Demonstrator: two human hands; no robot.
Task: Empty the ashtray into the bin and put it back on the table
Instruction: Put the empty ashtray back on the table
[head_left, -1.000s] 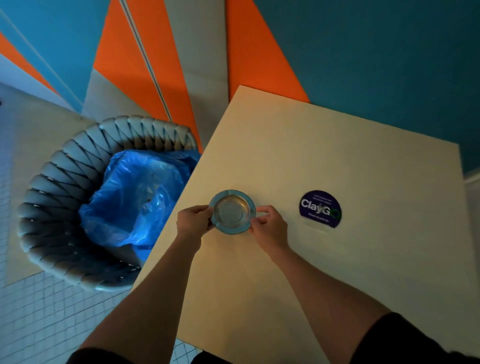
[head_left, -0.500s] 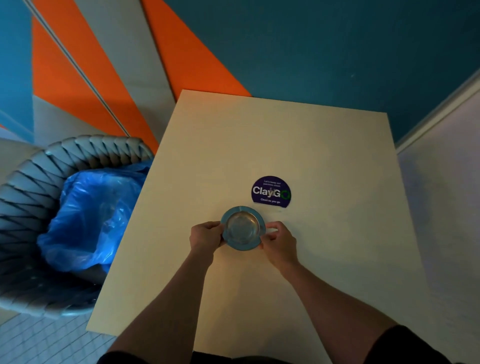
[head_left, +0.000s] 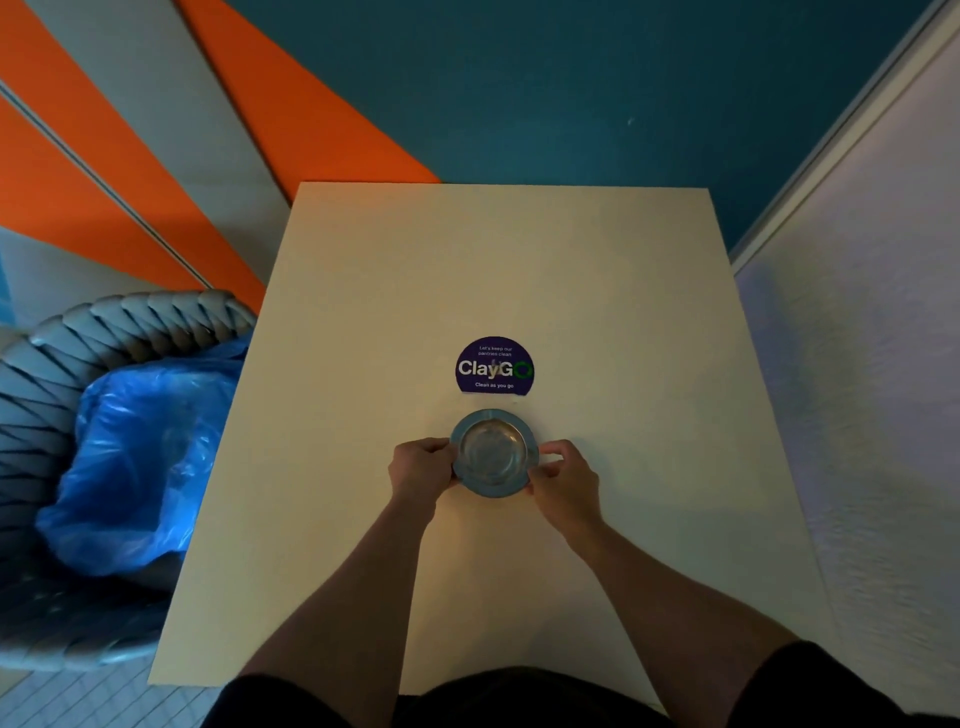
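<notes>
A round metal ashtray (head_left: 492, 451) with a bluish rim sits at the middle of the pale square table (head_left: 597, 291); its bowl looks bare. My left hand (head_left: 422, 466) grips its left rim and my right hand (head_left: 563, 475) grips its right rim. The bin (head_left: 109, 332), a grey woven basket lined with a blue plastic bag (head_left: 140, 457), stands on the floor at the table's left side.
A round purple ClayGo sticker (head_left: 494, 367) lies on the table just beyond the ashtray. A teal, orange and grey wall runs behind the table, and a white panel (head_left: 872, 364) stands along its right side. The floor is tiled at bottom left.
Both hands have carried the ashtray from the table's left edge near the bin to the middle, just in front of the sticker. The view has swung right.
</notes>
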